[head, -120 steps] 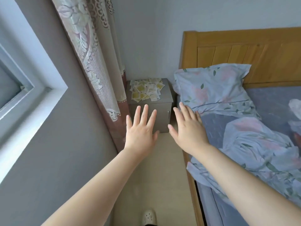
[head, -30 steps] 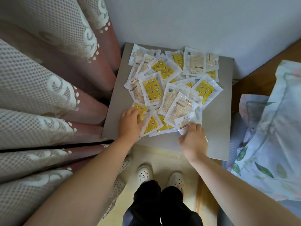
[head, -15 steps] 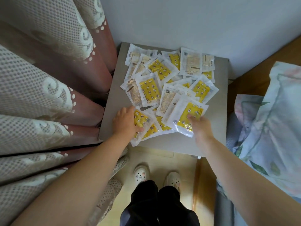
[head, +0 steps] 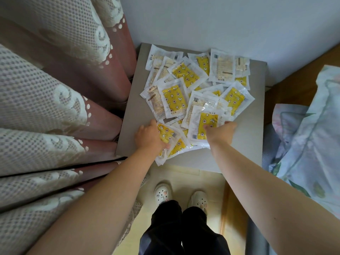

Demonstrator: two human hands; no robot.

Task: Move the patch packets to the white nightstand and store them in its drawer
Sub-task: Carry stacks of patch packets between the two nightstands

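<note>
Head view: looking straight down at a bedside corner; clock directions are read from the middle of the cabinet top.
Curtain: netted cream and dusty pink, hanging in folds from 7 to 11 o'clock, its folds right beside the cabinet's left edge.
Wall: pale, at 12 o'clock, behind the cabinet.
Bedding: light blue floral cloth at 3 to 4 o'clock, with a strip of wooden bed frame at 2 o'clock.
Grey cabinet: only its flat top shows; the whole heap lies on it.
Patch packets: a loose, overlapping heap of clear sachets, some showing yellow star-printed faces and some pale printed backs, spread from the centre toward 12 o'clock. The nearest ones overhang the front edge at 7 o'clock.
Trousers: dark, at 6 o'clock, above two white clogs on a pale floor.
Left hand: at 7 o'clock of the heap, fingers curled round a small clutch of yellow packets at the heap's near-left edge.
Right hand: at 5 o'clock of the heap, pinching one sachet, thumb on its yellow face and the other fingers hidden behind it.
Lifted packet: tilted up over the near side of the heap, in the right hand's pinch.
</note>
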